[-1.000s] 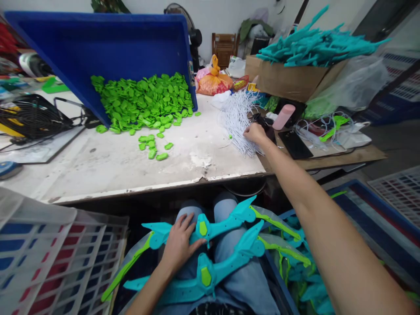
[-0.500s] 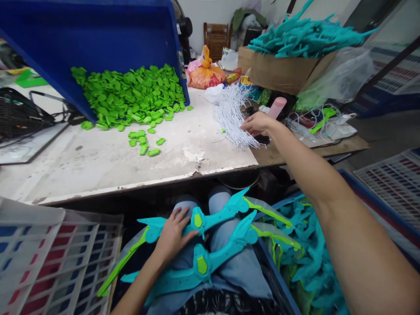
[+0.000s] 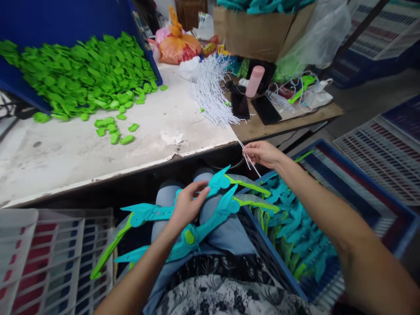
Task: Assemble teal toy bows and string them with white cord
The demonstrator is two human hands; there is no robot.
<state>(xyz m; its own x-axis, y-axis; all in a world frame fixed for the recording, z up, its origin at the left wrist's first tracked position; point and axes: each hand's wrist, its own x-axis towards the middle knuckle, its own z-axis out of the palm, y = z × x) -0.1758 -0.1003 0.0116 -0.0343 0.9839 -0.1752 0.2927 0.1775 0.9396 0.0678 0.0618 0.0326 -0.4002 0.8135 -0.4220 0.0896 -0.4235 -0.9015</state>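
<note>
pinching a few thin, straight white plastic-looking strands (image 3: 248,161) between thumb and fingertips, the right hand (image 3: 264,154) hangs just off the front edge of the pale, scuffed worktop (image 3: 144,140). its fingers are closed together at the tips, and the strands slant down past them, their upper ends near the worktop's edge.

the left hand (image 3: 188,205) lies over the middle of the farther teal plastic bow-shaped piece (image 3: 144,213), hiding its centre. its fingers are loosely bent with the thumb standing apart from them; whether they grip the piece cannot be told. that piece lies across the knees in light blue jeans (image 3: 226,238), lime-green curved limbs at both ends. a nearer teal bow-shaped piece with a lime-green centre plate (image 3: 215,216) lies beside it on the lap, partly behind the left forearm.

on the worktop, a loose heap of thin white strands (image 3: 213,92) spreads toward the front corner, with a pink cylindrical bottle (image 3: 255,82) and two flat black phone-like slabs (image 3: 266,109) to its right. a tipped deep blue plastic bin (image 3: 68,22) spills small bright green plastic pieces (image 3: 85,74) at the left, some of them scattered in front. a brown cardboard box (image 3: 249,33) at the back bears more teal parts, cut off by the top of the view. beside the right knee, a blue plastic crate (image 3: 278,267) holds many teal and lime-green pieces (image 3: 300,227); a white lattice basket (image 3: 52,262) stands at the left.
</note>
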